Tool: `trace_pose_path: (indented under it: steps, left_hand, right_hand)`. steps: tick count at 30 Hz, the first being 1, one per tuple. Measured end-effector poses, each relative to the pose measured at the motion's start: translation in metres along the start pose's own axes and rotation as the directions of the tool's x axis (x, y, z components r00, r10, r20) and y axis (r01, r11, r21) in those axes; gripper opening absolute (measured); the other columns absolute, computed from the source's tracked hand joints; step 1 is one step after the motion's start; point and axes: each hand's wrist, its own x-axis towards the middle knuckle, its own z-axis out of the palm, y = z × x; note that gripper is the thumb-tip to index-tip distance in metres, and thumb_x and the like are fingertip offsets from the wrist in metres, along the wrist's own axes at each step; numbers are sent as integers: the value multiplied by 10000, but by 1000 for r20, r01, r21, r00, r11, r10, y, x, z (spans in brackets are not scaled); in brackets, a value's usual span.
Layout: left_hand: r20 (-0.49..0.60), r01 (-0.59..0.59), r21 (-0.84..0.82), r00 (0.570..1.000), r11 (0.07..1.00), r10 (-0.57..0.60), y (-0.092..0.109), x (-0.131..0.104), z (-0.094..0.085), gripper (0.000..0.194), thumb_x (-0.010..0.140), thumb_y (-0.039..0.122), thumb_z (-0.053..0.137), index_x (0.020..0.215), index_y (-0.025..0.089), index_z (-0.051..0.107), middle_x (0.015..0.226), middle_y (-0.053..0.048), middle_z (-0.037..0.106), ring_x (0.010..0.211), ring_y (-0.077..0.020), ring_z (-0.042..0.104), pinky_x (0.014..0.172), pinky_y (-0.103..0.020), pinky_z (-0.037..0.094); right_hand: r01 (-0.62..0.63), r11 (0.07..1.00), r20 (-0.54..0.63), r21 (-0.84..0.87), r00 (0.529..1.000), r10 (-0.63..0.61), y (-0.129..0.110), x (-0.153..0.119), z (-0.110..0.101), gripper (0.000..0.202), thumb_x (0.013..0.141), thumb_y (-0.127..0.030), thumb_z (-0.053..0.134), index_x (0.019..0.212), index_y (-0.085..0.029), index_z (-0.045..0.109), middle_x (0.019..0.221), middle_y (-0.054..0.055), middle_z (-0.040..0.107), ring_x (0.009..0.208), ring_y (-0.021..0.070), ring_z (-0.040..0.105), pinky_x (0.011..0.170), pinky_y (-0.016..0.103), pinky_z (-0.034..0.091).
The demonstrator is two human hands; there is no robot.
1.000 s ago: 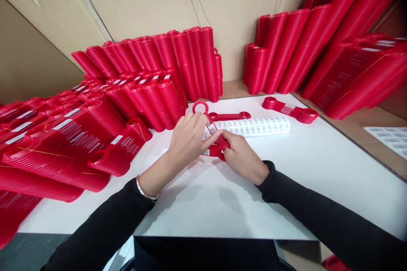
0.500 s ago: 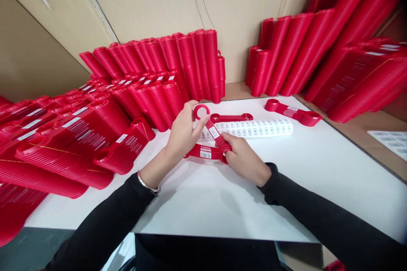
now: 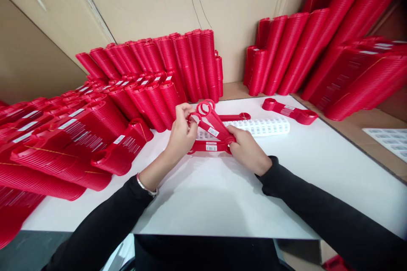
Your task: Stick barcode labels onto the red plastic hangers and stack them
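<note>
My right hand grips several red plastic bars with ring ends by their near right ends, and they spread apart like a fan. With thumb and fingers, my left hand pinches the left ring of one labelled bar in that fan. A lower bar with a white barcode label lies across below them; whether it rests on the table cannot be told. Behind the fan are a partly hidden red bar piece and a curled white sheet of barcode labels.
Tall stacks of red bars line the back, and more bundled stacks crowd the left. Other stacks lean at the right. A short red stack and a flat label sheet lie right on the white table.
The single labelled bar between my hands is now one of several fanned bars. My left hand has shifted slightly left and down, onto another ring. The view has moved a little.
</note>
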Motion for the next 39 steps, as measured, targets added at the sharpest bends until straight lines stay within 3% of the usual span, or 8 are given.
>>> trace_pose_path:
  steps: [6, 9, 12, 15, 21, 25, 30, 39]
  left_hand:
    - [190, -173, 348, 975, 922, 111, 3, 7, 4, 102, 753, 107, 435, 695, 174, 484, 775, -34, 526, 773, -170, 513, 708, -287, 403]
    - [316, -202, 476, 948, 856, 47, 4, 17, 13, 162, 830, 222, 428, 746, 170, 557, 731, -48, 579, 712, -198, 539, 659, -307, 389]
    - [430, -230, 526, 903, 819, -22, 1, 28, 25, 205, 820, 204, 440, 916, 171, 618, 931, -107, 618, 800, -247, 572, 661, -325, 397]
    - [485, -225, 506, 873, 833, -59, -4, 32, 34, 239, 814, 193, 441, 941, 183, 644, 991, -115, 606, 836, -253, 577, 667, -321, 408]
    - [416, -126, 437, 906, 891, -75, -2, 26, 30, 152, 797, 234, 500, 766, 188, 642, 826, -45, 592, 686, -172, 552, 627, -283, 405]
    - [499, -77, 217, 866, 973, -43, 11, 29, 19, 140, 774, 248, 530, 716, 174, 633, 782, -27, 623, 732, -161, 564, 691, -272, 429]
    - [490, 118, -3, 866, 993, -101, 32, 34, 11, 174, 766, 293, 546, 728, 160, 651, 651, -2, 604, 628, -134, 539, 603, -249, 412]
    - [466, 165, -35, 875, 986, -130, 34, 33, 11, 175, 741, 302, 574, 722, 157, 669, 622, 1, 609, 595, -132, 538, 560, -247, 401]
  right_hand:
    - [-8, 999, -42, -41, 999, 6, 9, 6, -5, 300, 608, -28, 365, 799, -182, 538, 819, 47, 641, 729, 180, 562, 632, 247, 397]
    - [-18, 994, -41, -106, 999, 14, 14, 8, -6, 271, 621, -30, 371, 778, -182, 531, 781, 49, 631, 702, 180, 554, 616, 248, 387]
    - [-56, 987, -50, -150, 998, 49, 17, 10, -9, 247, 633, -34, 382, 763, -182, 531, 752, 48, 629, 688, 183, 554, 611, 248, 383]
    - [-88, 986, -44, -142, 996, 83, 20, 11, -11, 260, 642, -33, 392, 789, -178, 550, 800, 63, 648, 726, 193, 572, 644, 254, 398]
    - [-107, 990, -30, -94, 994, 104, 26, 14, -12, 328, 643, -22, 394, 866, -166, 588, 909, 85, 664, 816, 212, 593, 711, 269, 418]
    - [-102, 990, -32, -102, 995, 99, 27, 13, -10, 277, 652, -39, 392, 812, -174, 573, 839, 71, 659, 764, 202, 589, 669, 261, 415]
    - [-58, 994, -40, -95, 998, 54, 18, 8, -8, 246, 638, -42, 369, 764, -186, 522, 786, 51, 638, 714, 188, 567, 621, 252, 392]
    - [-33, 998, -30, -53, 999, 31, 9, 4, -5, 252, 612, -42, 360, 766, -190, 494, 800, 49, 628, 721, 187, 557, 630, 258, 378]
